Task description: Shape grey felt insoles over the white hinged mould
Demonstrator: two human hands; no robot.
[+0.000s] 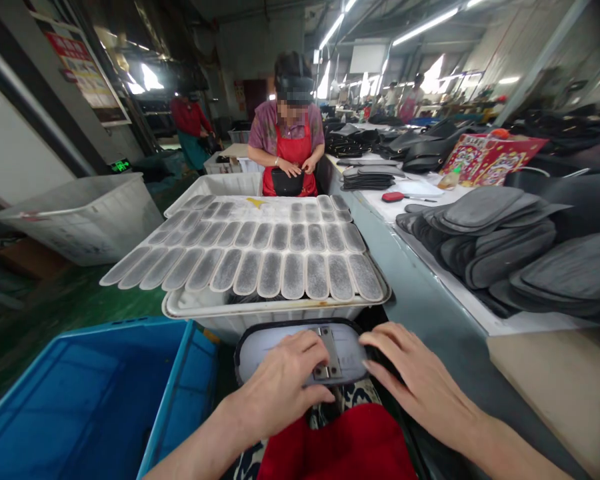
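An oval black-rimmed piece (275, 347) with a pale inner face lies at my lap, below the white bin's front edge. A metal plate (332, 350) is fixed across its middle. My left hand (290, 373) rests over the piece, fingertips at the metal plate, its thumb apart near the lower rim. At the right end, my right hand (405, 373) holds the rim between thumb and fingers. In front, rows of grey oval pieces (272, 273) with pale edges lie on a board over the bin.
A blue crate (180, 387) stands at my left, and a large white bin (85, 220) behind it. Stacks of dark cut pieces (485, 233) lie on the right-hand table (415, 280). A co-worker in a red apron (293, 150) holds a black item across from me.
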